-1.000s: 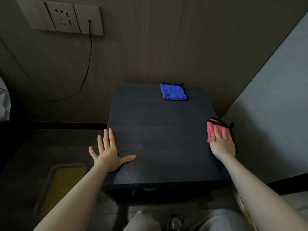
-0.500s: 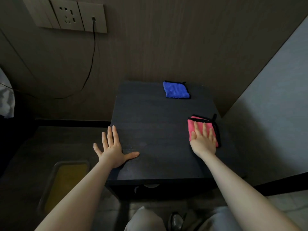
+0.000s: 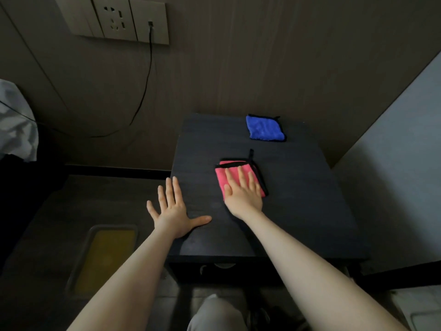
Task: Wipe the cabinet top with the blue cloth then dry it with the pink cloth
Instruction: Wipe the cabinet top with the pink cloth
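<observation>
The dark cabinet top (image 3: 298, 199) fills the middle of the head view. A folded blue cloth (image 3: 265, 128) lies untouched near its back edge. The pink cloth (image 3: 220, 175), edged in black, lies flat near the centre-left of the top. My right hand (image 3: 242, 192) presses flat on the pink cloth, fingers spread and covering its near half. My left hand (image 3: 173, 210) rests open and flat on the cabinet's left edge, fingers spread, holding nothing.
A wall with sockets (image 3: 112, 19) and a hanging black cable (image 3: 145, 87) stands behind. A yellow-lined bin (image 3: 107, 256) sits on the floor at the left. A grey wall (image 3: 393, 175) rises close on the right. White fabric (image 3: 16, 120) shows at far left.
My right hand has slid the pink cloth leftward across the top, from the right edge to near the centre-left. The left hand and the blue cloth stay in place.
</observation>
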